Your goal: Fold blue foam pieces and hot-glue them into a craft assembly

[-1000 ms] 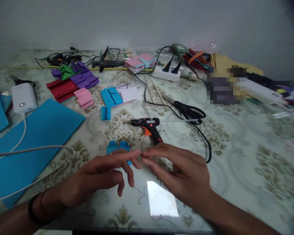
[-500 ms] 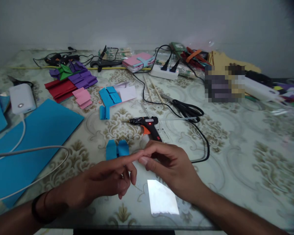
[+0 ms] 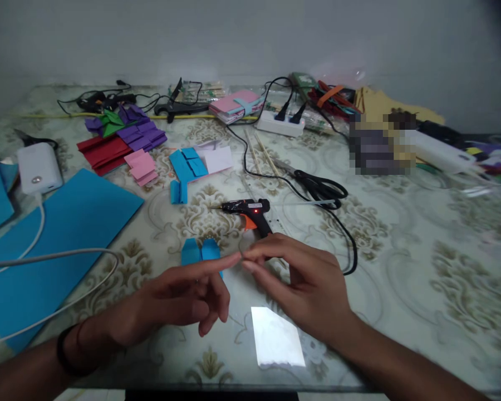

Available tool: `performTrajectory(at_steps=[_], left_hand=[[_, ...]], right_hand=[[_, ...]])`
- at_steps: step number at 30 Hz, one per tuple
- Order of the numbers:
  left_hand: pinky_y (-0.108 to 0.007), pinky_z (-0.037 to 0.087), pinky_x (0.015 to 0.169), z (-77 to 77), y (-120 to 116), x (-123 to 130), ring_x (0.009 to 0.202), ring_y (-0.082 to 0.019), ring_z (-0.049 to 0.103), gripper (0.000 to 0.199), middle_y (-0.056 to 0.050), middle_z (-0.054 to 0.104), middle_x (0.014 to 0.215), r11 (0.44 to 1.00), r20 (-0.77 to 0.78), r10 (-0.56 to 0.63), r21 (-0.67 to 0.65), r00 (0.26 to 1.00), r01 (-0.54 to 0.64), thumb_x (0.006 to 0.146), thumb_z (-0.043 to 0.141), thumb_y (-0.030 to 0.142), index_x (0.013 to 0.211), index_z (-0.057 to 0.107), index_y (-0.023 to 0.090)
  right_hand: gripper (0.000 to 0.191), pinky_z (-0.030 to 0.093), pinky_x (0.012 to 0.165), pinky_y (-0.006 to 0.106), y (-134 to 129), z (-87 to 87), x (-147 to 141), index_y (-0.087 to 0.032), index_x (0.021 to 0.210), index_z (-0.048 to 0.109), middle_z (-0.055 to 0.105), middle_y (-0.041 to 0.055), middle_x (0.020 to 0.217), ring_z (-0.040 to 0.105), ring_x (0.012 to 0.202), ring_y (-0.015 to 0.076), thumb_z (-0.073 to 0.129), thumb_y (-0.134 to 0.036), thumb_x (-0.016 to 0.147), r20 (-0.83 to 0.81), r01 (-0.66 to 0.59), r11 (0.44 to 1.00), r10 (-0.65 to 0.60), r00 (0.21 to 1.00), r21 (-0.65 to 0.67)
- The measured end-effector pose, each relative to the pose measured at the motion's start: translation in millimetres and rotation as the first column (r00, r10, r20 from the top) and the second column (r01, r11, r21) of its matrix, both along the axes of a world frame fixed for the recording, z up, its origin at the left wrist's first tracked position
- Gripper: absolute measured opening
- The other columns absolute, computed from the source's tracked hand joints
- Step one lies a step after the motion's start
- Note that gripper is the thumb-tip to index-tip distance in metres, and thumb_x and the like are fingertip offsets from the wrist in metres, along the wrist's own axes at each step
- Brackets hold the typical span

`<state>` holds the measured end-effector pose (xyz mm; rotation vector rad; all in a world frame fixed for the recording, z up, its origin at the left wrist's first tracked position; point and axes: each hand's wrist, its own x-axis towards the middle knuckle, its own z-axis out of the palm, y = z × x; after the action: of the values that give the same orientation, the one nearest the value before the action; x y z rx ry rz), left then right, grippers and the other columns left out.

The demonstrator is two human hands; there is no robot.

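My left hand [image 3: 179, 303] reaches in from the left with its index finger stretched out and the other fingers loosely curled, holding nothing. Its fingertip meets the pinched thumb and index finger of my right hand [image 3: 296, 278]; anything between those fingers is too small to make out. Behind my left hand lies a folded blue paper piece [image 3: 200, 250], partly covered by it. Just beyond my right hand a black glue gun [image 3: 246, 207] with an orange trigger and a lit red light lies on its side, nozzle to the left.
Scissors [image 3: 317, 184] and two sticks [image 3: 267, 153] lie behind the glue gun. A white power strip [image 3: 280, 123] stands farther back. Folded papers [image 3: 137, 136], a large blue sheet [image 3: 75, 223] and a white power bank [image 3: 39, 168] with a cable occupy the left.
My right hand has drawn slightly back to the right, its fingers now pinched at my left index fingertip. My left index finger is straighter.
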<state>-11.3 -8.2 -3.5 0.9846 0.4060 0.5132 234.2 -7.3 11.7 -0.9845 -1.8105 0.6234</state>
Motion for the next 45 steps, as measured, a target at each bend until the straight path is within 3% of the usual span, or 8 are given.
performTrajectory(at_steps=[11,19,28,39,45], left_hand=[[-0.035,0.046,0.086,6.7,-5.0,-4.6,0.091,-0.017,0.055,0.062,-0.004,0.063,0.109,0.998,-0.066,-0.037,0.041,0.997,0.039,0.105,0.061,0.035,0.163,0.039,0.040],[-0.035,0.043,0.090,14.1,-9.0,-7.7,0.097,-0.017,0.055,0.068,-0.003,0.062,0.112,0.992,-0.167,-0.037,0.111,0.985,0.056,0.105,0.064,0.034,0.165,0.033,0.040],[-0.035,0.044,0.088,13.6,-7.9,-6.7,0.096,-0.018,0.054,0.068,-0.003,0.062,0.110,0.990,-0.147,-0.067,0.114,0.987,0.084,0.104,0.063,0.038,0.165,0.033,0.037],[-0.034,0.044,0.088,13.2,-5.6,-8.1,0.094,-0.018,0.053,0.064,-0.005,0.063,0.108,0.992,-0.126,-0.037,0.115,0.991,0.051,0.103,0.065,0.035,0.162,0.041,0.036],[-0.036,0.046,0.090,15.8,-6.9,-6.4,0.093,-0.017,0.052,0.069,-0.005,0.063,0.111,0.988,-0.092,-0.085,0.121,0.992,0.096,0.103,0.063,0.034,0.165,0.033,0.037]], right_hand=[[0.012,0.063,0.076,0.023,-0.6,-0.8,1.1,-0.019,0.098,0.074,0.083,0.0032,0.089,0.078,0.078,0.0146,0.074,-0.008,0.092,0.144,0.027,0.986,-0.052,0.988,0.164],[0.014,0.061,0.067,0.027,1.2,-1.3,1.3,-0.022,0.098,0.071,0.082,0.0023,0.088,0.077,0.074,0.0159,0.068,-0.010,0.094,0.236,-0.025,0.989,-0.010,0.972,0.144],[0.011,0.053,0.059,0.027,0.2,-3.3,2.0,-0.021,0.089,0.064,0.077,0.0008,0.078,0.072,0.065,0.0141,0.065,-0.011,0.093,0.330,-0.033,0.982,-0.030,0.943,0.184],[0.014,0.055,0.062,0.027,1.3,-0.9,2.2,-0.022,0.093,0.062,0.073,0.0018,0.080,0.067,0.067,0.0141,0.061,-0.008,0.093,0.251,-0.078,0.989,0.044,0.967,0.128],[0.014,0.054,0.060,0.026,0.4,-2.0,-1.0,-0.022,0.091,0.063,0.072,0.0010,0.077,0.068,0.065,0.0145,0.061,-0.008,0.091,0.267,-0.032,0.989,-0.008,0.964,0.143]])
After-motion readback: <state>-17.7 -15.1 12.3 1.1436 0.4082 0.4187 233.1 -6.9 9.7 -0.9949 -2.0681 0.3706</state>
